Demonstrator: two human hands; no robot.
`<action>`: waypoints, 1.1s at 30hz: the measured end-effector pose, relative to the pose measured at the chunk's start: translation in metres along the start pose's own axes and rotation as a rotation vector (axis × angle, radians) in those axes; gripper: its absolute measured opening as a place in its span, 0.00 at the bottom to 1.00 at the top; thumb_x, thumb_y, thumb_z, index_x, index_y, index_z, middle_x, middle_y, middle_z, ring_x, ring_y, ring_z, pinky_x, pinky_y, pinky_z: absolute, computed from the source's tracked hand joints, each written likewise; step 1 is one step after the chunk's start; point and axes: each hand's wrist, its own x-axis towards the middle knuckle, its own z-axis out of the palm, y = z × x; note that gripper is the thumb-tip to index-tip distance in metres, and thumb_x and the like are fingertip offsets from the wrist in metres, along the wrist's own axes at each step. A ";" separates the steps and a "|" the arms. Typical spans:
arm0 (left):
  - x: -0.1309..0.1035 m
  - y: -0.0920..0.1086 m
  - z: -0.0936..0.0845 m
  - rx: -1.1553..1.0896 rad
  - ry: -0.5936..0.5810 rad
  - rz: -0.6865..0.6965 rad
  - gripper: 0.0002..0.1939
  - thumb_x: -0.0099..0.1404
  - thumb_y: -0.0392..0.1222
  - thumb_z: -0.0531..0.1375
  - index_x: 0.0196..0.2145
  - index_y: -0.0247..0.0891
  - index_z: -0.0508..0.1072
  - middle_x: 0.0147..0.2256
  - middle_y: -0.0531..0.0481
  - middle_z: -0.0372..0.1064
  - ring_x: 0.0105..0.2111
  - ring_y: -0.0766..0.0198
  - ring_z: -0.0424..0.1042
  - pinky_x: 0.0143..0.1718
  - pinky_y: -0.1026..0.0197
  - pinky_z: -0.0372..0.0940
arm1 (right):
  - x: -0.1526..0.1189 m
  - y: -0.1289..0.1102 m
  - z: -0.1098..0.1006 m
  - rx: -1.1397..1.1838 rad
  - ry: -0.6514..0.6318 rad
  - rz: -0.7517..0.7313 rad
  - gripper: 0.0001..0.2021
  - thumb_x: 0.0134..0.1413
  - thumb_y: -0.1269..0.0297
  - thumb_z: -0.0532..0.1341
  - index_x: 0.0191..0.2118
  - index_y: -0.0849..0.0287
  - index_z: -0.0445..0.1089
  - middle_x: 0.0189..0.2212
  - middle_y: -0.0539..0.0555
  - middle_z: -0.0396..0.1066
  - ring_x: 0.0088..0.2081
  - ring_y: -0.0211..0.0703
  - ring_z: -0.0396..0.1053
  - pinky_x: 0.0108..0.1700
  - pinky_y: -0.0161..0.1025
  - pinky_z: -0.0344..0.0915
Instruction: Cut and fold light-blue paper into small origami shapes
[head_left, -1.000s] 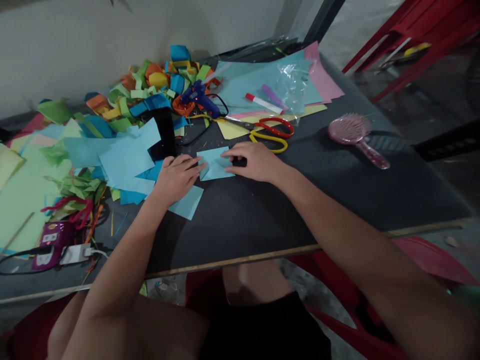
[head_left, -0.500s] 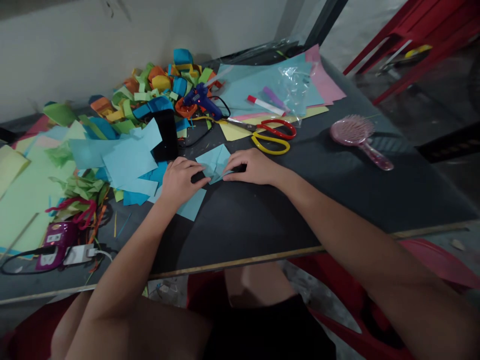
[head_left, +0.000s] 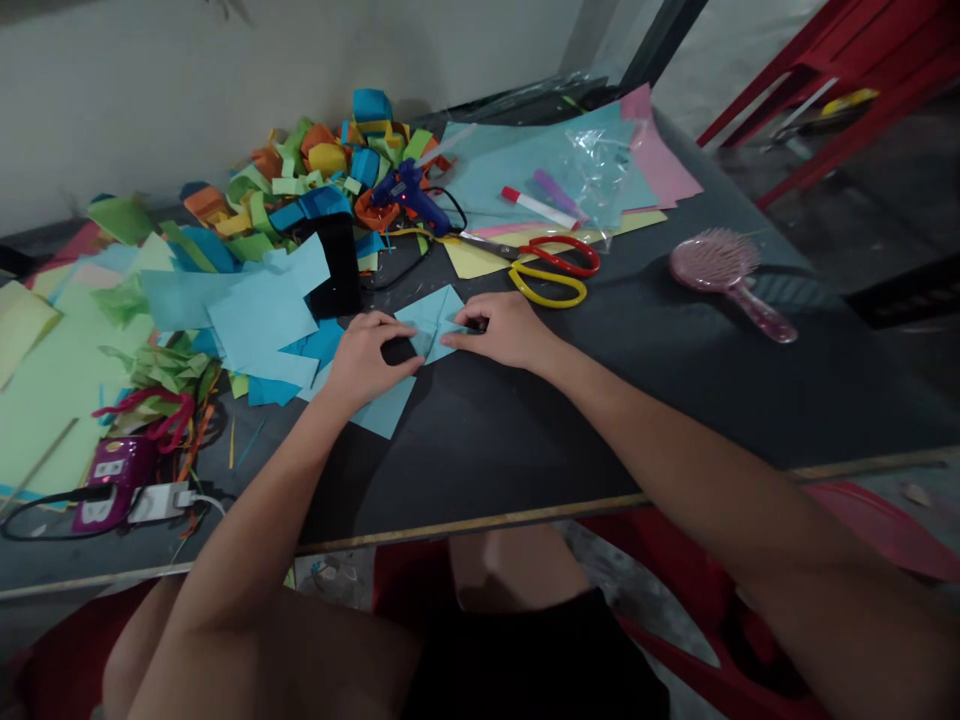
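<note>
Between my hands, a light blue paper square (head_left: pixel 433 312) with creases and folded edges lies on the dark table. My left hand (head_left: pixel 373 357) is closed on its left side, thumb and fingers at the edge. Across from it, my right hand (head_left: pixel 496 328) pinches the right side near a folded flap. Under and beside my left wrist rests another blue paper piece (head_left: pixel 386 408). Farther left is a pile of light blue paper sheets (head_left: pixel 259 315), with a black phone-like object (head_left: pixel 336 265) standing behind it.
Scissors (head_left: pixel 551 270) with red and yellow handles lie behind my right hand, near a blue glue gun (head_left: pixel 412 195). A pink hairbrush (head_left: pixel 720 265) is at right. Colourful paper strips (head_left: pixel 322 160) heap along the wall. A purple device (head_left: pixel 112 480) with cables sits at left.
My right thumb and fingers have shifted slightly at the paper's right side, and more of the folded square's front shows. The whole view has moved a little.
</note>
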 end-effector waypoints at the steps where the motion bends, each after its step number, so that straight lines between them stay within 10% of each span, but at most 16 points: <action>1: 0.000 0.000 0.000 -0.006 -0.003 -0.006 0.16 0.61 0.50 0.65 0.45 0.41 0.78 0.43 0.44 0.73 0.46 0.51 0.71 0.47 0.47 0.68 | 0.000 0.000 0.001 -0.002 0.011 0.007 0.15 0.49 0.53 0.67 0.23 0.58 0.69 0.23 0.50 0.67 0.25 0.36 0.59 0.31 0.39 0.55; 14: 0.001 -0.009 -0.005 0.173 -0.199 0.363 0.21 0.74 0.45 0.49 0.58 0.37 0.70 0.59 0.42 0.68 0.61 0.53 0.65 0.61 0.47 0.62 | -0.001 0.016 -0.035 0.091 -0.269 -0.220 0.15 0.45 0.75 0.55 0.27 0.52 0.78 0.43 0.52 0.77 0.45 0.47 0.71 0.50 0.45 0.63; 25: -0.018 0.057 0.019 0.515 -0.202 0.099 0.41 0.73 0.63 0.40 0.67 0.24 0.55 0.67 0.32 0.52 0.66 0.48 0.55 0.59 0.51 0.60 | 0.000 0.012 -0.034 0.082 -0.048 -0.004 0.14 0.55 0.70 0.53 0.38 0.55 0.76 0.37 0.54 0.78 0.39 0.46 0.74 0.44 0.46 0.66; 33: -0.022 0.071 0.022 0.527 -0.183 0.155 0.26 0.75 0.48 0.48 0.59 0.24 0.67 0.59 0.32 0.66 0.57 0.49 0.68 0.54 0.52 0.66 | -0.002 0.007 -0.040 0.042 -0.208 -0.098 0.13 0.50 0.65 0.60 0.40 0.54 0.79 0.46 0.55 0.76 0.40 0.46 0.72 0.39 0.42 0.67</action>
